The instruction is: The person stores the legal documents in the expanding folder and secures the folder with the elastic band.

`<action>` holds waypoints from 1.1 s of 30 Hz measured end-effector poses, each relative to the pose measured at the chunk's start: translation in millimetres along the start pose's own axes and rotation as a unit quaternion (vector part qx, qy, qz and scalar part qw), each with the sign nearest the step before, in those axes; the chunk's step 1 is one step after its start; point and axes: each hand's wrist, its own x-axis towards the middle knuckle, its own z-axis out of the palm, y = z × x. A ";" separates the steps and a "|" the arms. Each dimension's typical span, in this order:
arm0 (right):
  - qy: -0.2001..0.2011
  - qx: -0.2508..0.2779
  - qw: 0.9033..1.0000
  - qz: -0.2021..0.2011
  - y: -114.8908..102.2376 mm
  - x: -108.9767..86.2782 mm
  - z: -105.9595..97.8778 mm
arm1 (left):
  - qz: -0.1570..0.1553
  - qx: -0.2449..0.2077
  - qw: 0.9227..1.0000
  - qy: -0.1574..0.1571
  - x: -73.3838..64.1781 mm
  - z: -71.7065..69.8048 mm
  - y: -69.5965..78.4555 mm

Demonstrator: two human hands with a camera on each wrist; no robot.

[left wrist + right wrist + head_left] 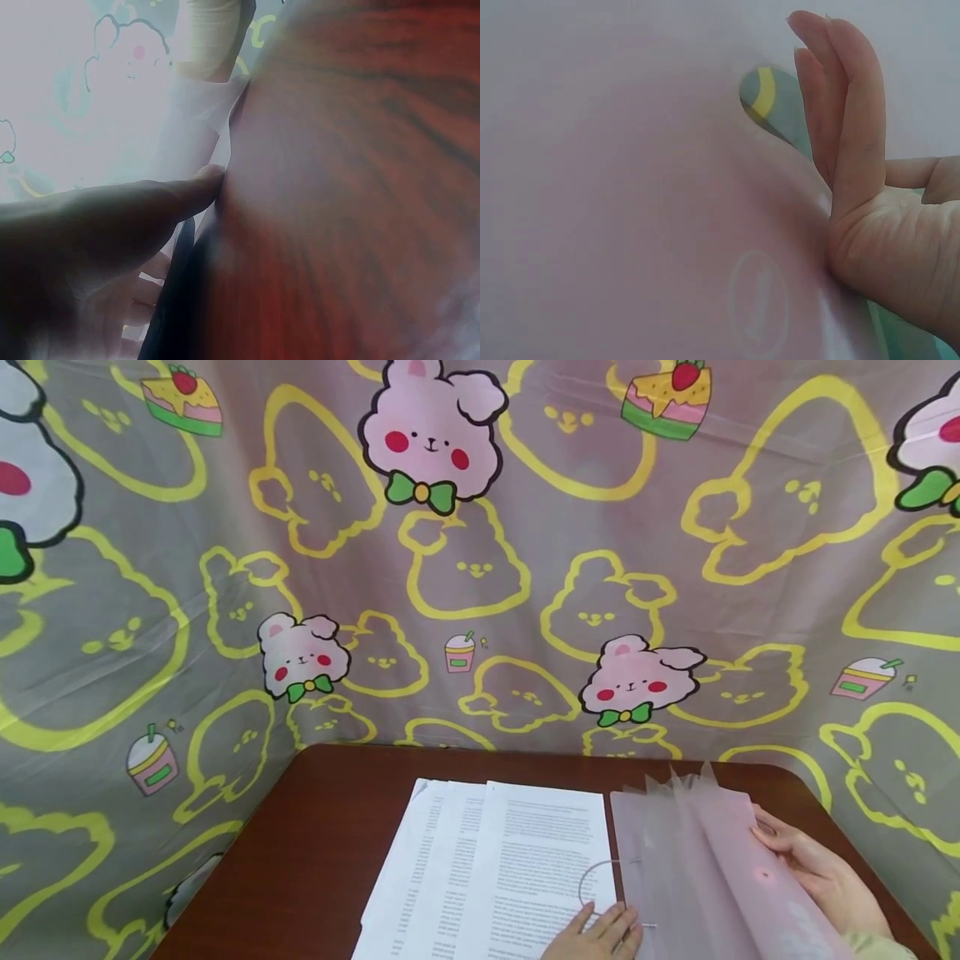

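Here, the reddish-brown wood-grain tabletop (pixel 315 835) adjoins a grey rabbit-print fabric curtain (pixel 525 539). The translucent pink plastic ring binder (pixel 663 868) lies open at right. Left hand (pixel 596 933): fingers extended beside binder. Right hand (pixel 821 870): fingers nearly straight against raised cover (pixel 731 835).

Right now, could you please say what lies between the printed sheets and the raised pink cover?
The head view shows translucent leaves, a table strip, part of a ring and left-hand fingertips.

L hand (pixel 596 935) approx 5 o'clock in head cam, back up, fingers (pixel 613 919) straight-ish, tips twd 1; L thumb (pixel 161 199) extd twd 3 in L wrist cam. R hand (pixel 816 864) at 4, pinching, tips twd 10; digits (pixel 862 124) twd 12 in R wrist cam.
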 end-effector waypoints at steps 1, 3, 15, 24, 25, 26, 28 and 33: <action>-0.012 -0.004 1.000 -0.005 -1.4 0.9 -1.2 | -0.001 0.002 1.000 0.005 -0.1 -0.4 -0.4; -0.055 -0.002 0.998 -0.007 -3.5 1.3 -3.8 | -0.002 0.003 1.000 0.015 -0.4 -1.1 -1.2; -0.222 0.094 0.970 -0.030 -2.9 13.5 -20.6 | -0.012 -0.036 0.999 -0.013 -0.2 -3.5 -6.3; -0.213 0.109 0.970 -0.036 -2.0 12.6 -17.5 | -0.006 -0.064 0.998 -0.027 1.0 -2.4 -7.7; -0.212 0.114 0.970 -0.036 -1.5 11.1 -17.4 | -0.003 -0.065 0.997 -0.030 1.6 -0.9 -6.5; -0.209 0.120 0.970 -0.035 -0.7 9.5 -17.3 | -0.001 -0.062 0.998 -0.031 2.1 0.8 -5.0; -0.200 0.131 0.970 -0.033 1.8 6.6 -16.8 | 0.003 -0.052 0.998 -0.033 2.3 4.0 -2.1; -0.185 0.155 0.970 -0.031 8.1 4.0 -16.5 | 0.022 -0.060 0.997 -0.050 0.4 6.9 -3.4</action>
